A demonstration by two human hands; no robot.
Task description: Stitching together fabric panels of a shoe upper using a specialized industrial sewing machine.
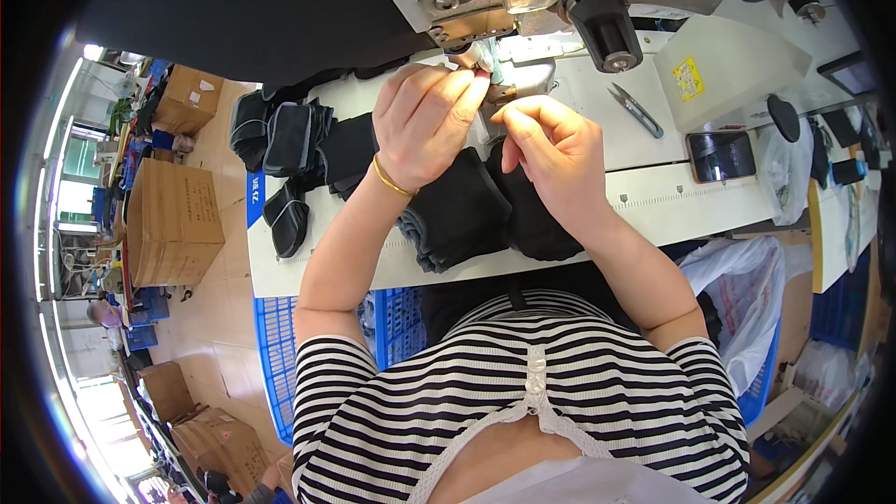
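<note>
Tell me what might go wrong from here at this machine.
The left hand has its fingertips right up against the machine; if it ran now, they might get nipped.

The dark folded cloth lies near the front edge of the white table, under the forearms, so a nudge could push it off.

The metal snips lie loose beyond the right hand; a careless reach might bring a prick.

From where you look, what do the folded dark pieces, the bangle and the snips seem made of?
Folded dark pieces: matte cloth, perhaps knit, given the soft, thick edges. Bangle: probably metal, polished, with a gold-coloured shine. Snips: likely grey metal, judging by the slim blades; finish unclear.
</note>
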